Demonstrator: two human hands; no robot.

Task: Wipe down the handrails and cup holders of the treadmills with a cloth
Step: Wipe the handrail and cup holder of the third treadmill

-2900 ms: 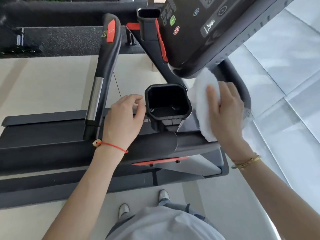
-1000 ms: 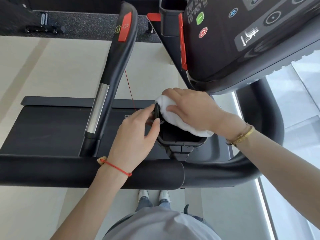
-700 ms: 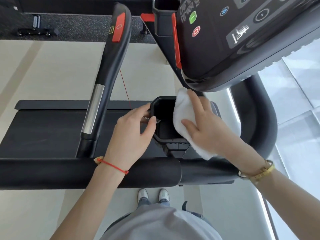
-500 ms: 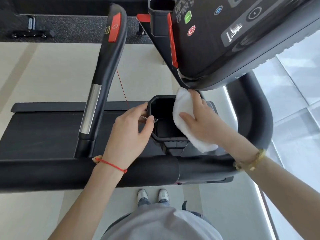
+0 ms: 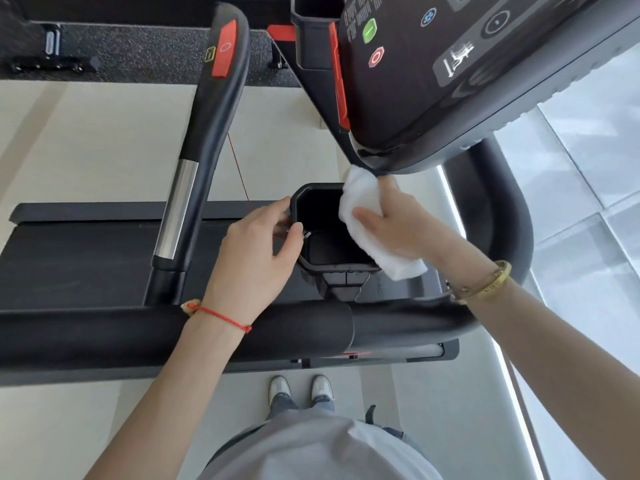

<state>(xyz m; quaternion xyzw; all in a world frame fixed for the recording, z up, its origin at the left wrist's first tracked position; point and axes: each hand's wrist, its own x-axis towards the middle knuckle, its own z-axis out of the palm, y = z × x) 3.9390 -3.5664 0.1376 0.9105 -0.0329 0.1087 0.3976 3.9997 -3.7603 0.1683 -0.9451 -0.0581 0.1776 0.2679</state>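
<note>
On pale gym floor (image 5: 104, 133), black treadmill deck (image 5: 69, 258), dark speckled mat (image 5: 145, 53) beyond

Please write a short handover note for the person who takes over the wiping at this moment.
Left hand: steadies the near cup holder, fingers and thumb curled round its left rim.
Right hand: presses the white cloth on the holder's right rim.
Done: cannot tell; wiping of this holder is under way.
Left: finish this holder, then the far cup holder, the front handrail and the upright grip.
</note>
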